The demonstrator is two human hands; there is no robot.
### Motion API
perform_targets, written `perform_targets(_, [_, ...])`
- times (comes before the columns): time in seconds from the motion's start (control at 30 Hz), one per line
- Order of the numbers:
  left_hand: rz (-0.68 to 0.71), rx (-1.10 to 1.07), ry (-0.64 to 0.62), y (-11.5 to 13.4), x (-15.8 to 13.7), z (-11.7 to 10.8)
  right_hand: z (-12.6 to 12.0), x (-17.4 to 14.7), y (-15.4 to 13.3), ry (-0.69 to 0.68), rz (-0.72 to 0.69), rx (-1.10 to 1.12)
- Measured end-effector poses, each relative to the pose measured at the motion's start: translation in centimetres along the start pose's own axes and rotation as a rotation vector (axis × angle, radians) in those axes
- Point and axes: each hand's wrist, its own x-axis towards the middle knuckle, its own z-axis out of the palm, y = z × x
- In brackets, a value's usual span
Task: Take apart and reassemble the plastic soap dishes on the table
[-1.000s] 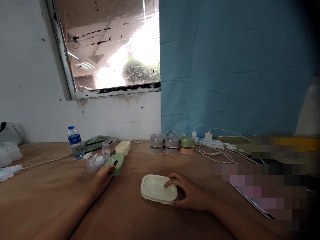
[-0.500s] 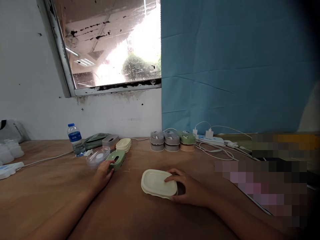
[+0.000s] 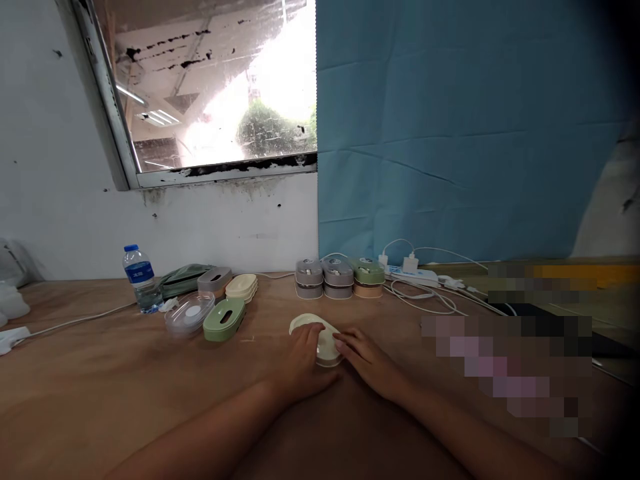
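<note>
A pale cream container (image 3: 327, 347) lies on the brown surface (image 3: 120, 387), in front of the person and between the two hands. The left hand (image 3: 305, 363) rests across its left part, fingers close together and thumb stretched away from them. The right hand (image 3: 370, 363) touches the container's right edge with its fingertips (whether it pinches the rim, I cannot tell). Farther left stands a green box (image 3: 216, 328) with a slot in its top, beside a clear plastic piece (image 3: 175, 323). Just behind are a stack of cream lids (image 3: 241, 287), a slotted grey box (image 3: 213, 280), a green pouch (image 3: 183, 281) and a blue-capped bottle (image 3: 141, 277). Beyond the container, three lidded boxes (image 3: 338, 277) stand in a row, two grey and one green over tan. To their right lies a white power strip (image 3: 415, 276) with cables (image 3: 430, 307).
</note>
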Motion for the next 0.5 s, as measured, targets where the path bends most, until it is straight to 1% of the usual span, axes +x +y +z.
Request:
perform_targets(0.07, [-0.036, -0.009, -0.01, -0.3, 0.7, 0.5, -0.4, 0.0, -0.4, -0.014, -0.026, 0.058])
perform_targets(0.17, [-0.116, -0.052, -0.048, -1.1, 0.4, -0.1, -1.0, -0.1, -0.9, -0.03, -0.04, 0.072])
perform_targets(0.23, [-0.163, -0.056, -0.072, -2.1, -0.3, -1.2, -1.2, -0.1, -0.9, -0.042, -0.037, 0.042])
perform_targets(0.33, [-0.21, 0.014, -0.104, -4.2, -1.7, -3.4, -1.3, 0.0, -0.6, -0.076, -0.048, -0.007])
perform_targets(0.43, [-0.206, 0.122, -0.081, -6.5, -2.9, -5.4, -1.3, 0.2, -0.5, -0.092, -0.045, -0.033])
perform_targets(0.5, [-0.197, 0.184, -0.059, -7.8, -3.4, -6.2, -1.3, 0.2, -0.5, -0.093, -0.04, -0.041])
